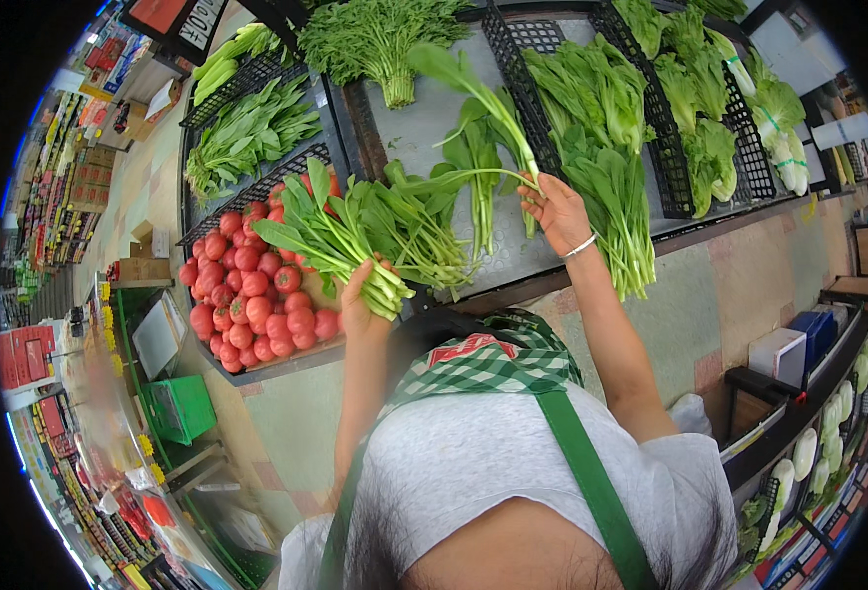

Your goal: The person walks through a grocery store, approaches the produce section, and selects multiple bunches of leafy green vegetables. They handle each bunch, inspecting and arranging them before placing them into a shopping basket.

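My left hand [366,299] is closed around a bunch of leafy greens [342,254], its cut stems pointing towards me over the edge of the tomatoes. A loose leafy stalk [506,118] is pinched in the fingers of my right hand [558,210], raised above the grey display tray [522,258]. One thin leaf on that stalk droops to the left. Beneath and between my hands lie more loose greens [426,240] and a small group of stalks [480,184]. Close to my right wrist is a pile of long-stemmed greens [611,214].
Red tomatoes [257,295] fill the bin at left. A tied bundle of feathery greens [397,59] lies at the back. Black mesh dividers [526,96] stand upright between sections, with lettuce [703,147] at right. A green crate [180,409] sits low on the left.
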A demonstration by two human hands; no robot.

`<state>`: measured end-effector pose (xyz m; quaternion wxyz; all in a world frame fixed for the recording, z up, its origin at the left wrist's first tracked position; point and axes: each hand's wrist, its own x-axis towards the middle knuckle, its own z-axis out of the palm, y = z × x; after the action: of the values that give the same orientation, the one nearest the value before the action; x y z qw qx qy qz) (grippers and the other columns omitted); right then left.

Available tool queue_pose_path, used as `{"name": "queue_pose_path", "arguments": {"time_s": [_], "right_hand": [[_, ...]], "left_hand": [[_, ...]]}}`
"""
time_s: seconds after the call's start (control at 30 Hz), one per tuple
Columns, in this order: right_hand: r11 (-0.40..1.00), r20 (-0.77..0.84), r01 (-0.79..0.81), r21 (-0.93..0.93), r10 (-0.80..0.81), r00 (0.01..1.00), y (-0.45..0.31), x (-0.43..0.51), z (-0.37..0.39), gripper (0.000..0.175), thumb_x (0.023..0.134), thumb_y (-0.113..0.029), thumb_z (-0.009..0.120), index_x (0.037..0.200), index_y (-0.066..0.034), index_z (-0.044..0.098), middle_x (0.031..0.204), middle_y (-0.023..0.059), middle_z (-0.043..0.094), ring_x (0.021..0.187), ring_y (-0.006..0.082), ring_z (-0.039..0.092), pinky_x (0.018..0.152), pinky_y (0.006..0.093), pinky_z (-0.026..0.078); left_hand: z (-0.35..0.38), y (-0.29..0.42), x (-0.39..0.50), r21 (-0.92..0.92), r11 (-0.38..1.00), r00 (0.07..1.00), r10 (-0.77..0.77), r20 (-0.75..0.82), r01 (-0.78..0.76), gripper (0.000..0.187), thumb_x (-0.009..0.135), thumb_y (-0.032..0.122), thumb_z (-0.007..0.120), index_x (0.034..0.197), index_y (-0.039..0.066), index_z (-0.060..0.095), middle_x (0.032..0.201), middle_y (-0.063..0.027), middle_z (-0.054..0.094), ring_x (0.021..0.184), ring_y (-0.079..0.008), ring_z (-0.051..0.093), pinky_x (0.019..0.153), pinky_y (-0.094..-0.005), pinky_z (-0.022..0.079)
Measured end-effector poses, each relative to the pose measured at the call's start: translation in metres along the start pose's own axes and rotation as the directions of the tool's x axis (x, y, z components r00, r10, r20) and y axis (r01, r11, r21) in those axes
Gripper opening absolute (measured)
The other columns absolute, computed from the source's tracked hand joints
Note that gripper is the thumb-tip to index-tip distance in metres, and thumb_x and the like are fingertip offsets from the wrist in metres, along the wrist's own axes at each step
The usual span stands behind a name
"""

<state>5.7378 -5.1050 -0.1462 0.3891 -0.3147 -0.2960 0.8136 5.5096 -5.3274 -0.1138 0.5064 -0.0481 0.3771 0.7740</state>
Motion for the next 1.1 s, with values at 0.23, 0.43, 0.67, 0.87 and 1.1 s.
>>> {"name": "queue_pose_path", "arguments": {"time_s": [0.23,0.43,0.67,0.87,1.1], "right_hand": [[0.997,0.048,0.075,-0.034,-0.073,0.996,-0.009,-0.031,0.007,0.025,0.091,-0.015,0.059,0.112,-0.0008,0.059,0.112,0.0091,0.062,0.096,0.0183,0.062,0.075,0.0295,0.052],[0.870,0.226,0.359,-0.337,-0.295,0.928,0.015,-0.071,0.048,0.020,0.086,0.000,0.060,0.106,0.0001,0.062,0.117,0.0079,0.055,0.094,0.0160,0.061,0.067,0.0249,0.053],[0.392,0.341,0.520,-0.759,-0.441,0.830,0.040,-0.104,0.087,0.020,0.080,-0.007,0.068,0.099,-0.0006,0.064,0.101,0.0119,0.059,0.073,0.0199,0.061,0.062,0.0274,0.050],[0.357,0.444,0.615,-0.703,-0.454,0.772,0.047,-0.104,0.086,0.026,0.082,-0.013,0.067,0.105,-0.0011,0.062,0.100,0.0150,0.061,0.070,0.0210,0.062,0.060,0.0293,0.050],[0.529,0.339,0.469,-0.707,-0.328,0.882,0.049,-0.108,0.088,0.023,0.079,-0.010,0.066,0.099,0.0004,0.060,0.080,0.0135,0.063,0.058,0.0203,0.061,0.053,0.0295,0.048]], "left_hand": [[0.016,-0.016,0.010,0.069,0.997,1.000,-0.023,0.007,0.023,0.026,0.083,0.012,0.066,0.104,-0.002,0.057,0.090,-0.0112,0.063,0.083,-0.0211,0.062,0.076,-0.0332,0.053],[0.046,-0.042,0.003,0.194,0.979,0.997,0.062,-0.034,-0.055,0.030,0.080,0.005,0.068,0.108,0.002,0.058,0.095,-0.0091,0.064,0.084,-0.0226,0.064,0.076,-0.0345,0.054],[0.044,-0.055,-0.008,0.007,1.000,0.990,0.022,0.141,-0.024,0.037,0.082,0.004,0.060,0.117,0.001,0.050,0.106,-0.0123,0.060,0.096,-0.0247,0.061,0.087,-0.0374,0.049],[0.050,-0.049,-0.007,0.132,0.981,0.987,0.133,0.089,-0.144,0.031,0.080,0.002,0.065,0.109,0.001,0.053,0.095,-0.0082,0.061,0.084,-0.0210,0.062,0.076,-0.0347,0.052],[0.045,-0.046,-0.009,0.134,0.977,0.986,0.159,0.049,-0.164,0.034,0.078,0.000,0.066,0.109,0.001,0.053,0.096,-0.0088,0.061,0.088,-0.0226,0.062,0.079,-0.0354,0.051]]}}
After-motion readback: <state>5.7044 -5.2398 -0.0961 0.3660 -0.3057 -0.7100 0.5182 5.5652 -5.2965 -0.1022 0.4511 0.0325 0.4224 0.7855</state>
